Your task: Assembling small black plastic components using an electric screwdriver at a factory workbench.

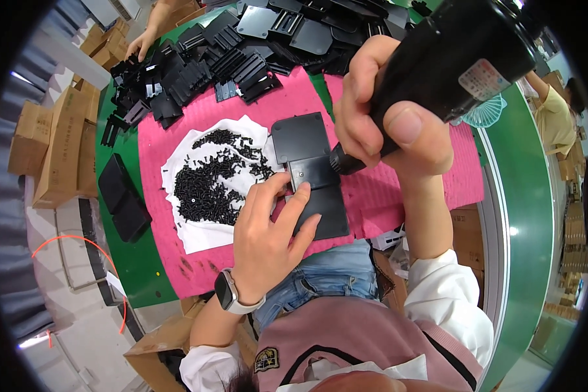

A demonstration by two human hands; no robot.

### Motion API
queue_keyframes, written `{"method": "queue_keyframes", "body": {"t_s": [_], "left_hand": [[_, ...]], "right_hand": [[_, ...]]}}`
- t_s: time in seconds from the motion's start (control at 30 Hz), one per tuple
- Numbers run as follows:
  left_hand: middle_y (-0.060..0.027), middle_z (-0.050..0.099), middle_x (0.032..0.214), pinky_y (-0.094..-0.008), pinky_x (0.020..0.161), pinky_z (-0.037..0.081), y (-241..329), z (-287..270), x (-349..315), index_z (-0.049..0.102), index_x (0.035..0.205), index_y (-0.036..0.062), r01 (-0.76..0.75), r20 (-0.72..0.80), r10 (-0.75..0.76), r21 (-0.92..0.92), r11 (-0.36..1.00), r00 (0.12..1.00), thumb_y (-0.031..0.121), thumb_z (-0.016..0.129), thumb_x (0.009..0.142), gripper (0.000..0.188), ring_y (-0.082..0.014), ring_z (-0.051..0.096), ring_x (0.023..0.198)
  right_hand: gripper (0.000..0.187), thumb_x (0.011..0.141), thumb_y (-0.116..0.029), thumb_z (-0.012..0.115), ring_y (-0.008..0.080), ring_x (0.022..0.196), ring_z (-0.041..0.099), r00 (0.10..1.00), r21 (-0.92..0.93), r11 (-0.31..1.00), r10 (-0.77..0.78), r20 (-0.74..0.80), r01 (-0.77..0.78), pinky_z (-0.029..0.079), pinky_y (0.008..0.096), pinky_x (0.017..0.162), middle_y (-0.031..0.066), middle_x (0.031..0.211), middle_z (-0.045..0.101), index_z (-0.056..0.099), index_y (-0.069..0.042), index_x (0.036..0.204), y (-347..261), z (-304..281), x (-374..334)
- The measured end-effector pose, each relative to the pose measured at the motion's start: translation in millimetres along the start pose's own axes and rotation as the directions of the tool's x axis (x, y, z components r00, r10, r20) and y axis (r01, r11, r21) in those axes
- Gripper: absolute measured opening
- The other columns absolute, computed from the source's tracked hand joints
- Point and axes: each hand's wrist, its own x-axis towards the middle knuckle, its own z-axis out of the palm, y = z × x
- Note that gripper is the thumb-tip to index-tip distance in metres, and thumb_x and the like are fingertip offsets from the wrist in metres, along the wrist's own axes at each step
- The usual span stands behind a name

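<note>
Left hand [268,225]: spread apart, touching flat black plastic plate [320,172]
Right hand [402,124]: clamped around black cylindrical tool [431,62]
Small black screws [202,189]: left

The bench [526,189] is green and shiny, with a bright spot of light on its right side. Big brown boxes [62,153] stand past its left edge. Farther left hangs a blue-grey curtain [29,219]. An orange cord [75,236] curls over the pale floor [78,326]. Stacked cartons [578,238] sit past the right edge.
</note>
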Motion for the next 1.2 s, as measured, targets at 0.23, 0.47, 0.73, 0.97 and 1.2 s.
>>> {"method": "queue_keyframes", "body": {"t_s": [0.23,0.47,0.73,0.97,1.2], "left_hand": [[-0.0156,0.053,0.111,-0.0346,0.071,0.047,0.4,-0.5,0.7,0.063,0.107,0.0018,-0.003,0.005,0.003,0.000,1.000,1.000,0.005,0.073,0.068,0.040,-0.0272,0.056,0.086],[-0.0181,0.053,0.103,-0.0376,0.066,0.044,3.9,-4.6,11.1,0.059,0.098,-0.0048,-0.135,0.045,0.130,0.140,0.981,0.991,0.023,0.075,0.070,0.043,-0.0302,0.052,0.083],[-0.0155,0.050,0.095,-0.0351,0.070,0.047,58.0,12.1,25.4,0.051,0.105,-0.0076,-0.045,0.223,-0.125,0.630,0.775,0.967,0.065,0.069,0.057,0.089,-0.0274,0.048,0.092],[-0.0149,0.058,0.070,-0.0309,0.045,0.051,53.4,-14.5,31.5,0.046,0.114,-0.0099,-0.066,0.267,-0.094,0.535,0.842,0.959,0.049,0.067,0.072,0.076,-0.0257,0.061,0.064],[-0.0229,0.054,0.056,-0.0426,0.050,0.050,1.8,-45.4,34.1,0.041,0.098,-0.0027,0.319,-0.062,-0.326,-0.094,0.943,0.943,0.007,0.058,0.074,0.032,-0.0382,0.060,0.053]], "right_hand": [[0.040,0.078,-0.032,0.064,0.0092,0.038,0.038,0.998,0.006,0.999,0.046,0.039,-0.047,0.032,0.0214,0.035,0.0035,0.054,0.044,0.042,0.000,0.089,2.0,1.0,4.6],[0.040,0.068,-0.028,0.073,0.0079,0.043,0.044,0.998,-0.146,0.988,-0.058,-0.040,0.052,0.036,0.0206,0.040,0.0032,0.056,0.049,0.047,0.000,0.081,7.7,10.0,-2.4],[0.044,0.086,-0.025,0.058,0.0115,0.048,0.047,0.957,0.023,0.998,-0.055,-0.286,0.064,0.039,0.0246,0.045,0.0084,0.078,0.056,0.044,0.003,0.118,-26.1,-20.6,-1.9],[0.062,0.078,-0.020,0.069,0.0244,0.101,0.058,0.895,-0.665,0.689,-0.052,-0.442,-0.289,0.046,0.0362,0.088,0.0160,0.101,0.059,0.042,0.005,0.127,50.2,-108.1,-31.1],[0.063,0.064,-0.013,0.074,0.0346,0.116,0.049,0.966,-0.969,0.141,-0.189,0.175,0.203,0.045,0.0397,0.092,0.0166,0.125,0.048,0.051,-0.005,0.122,14.4,-20.7,-36.1]]}}
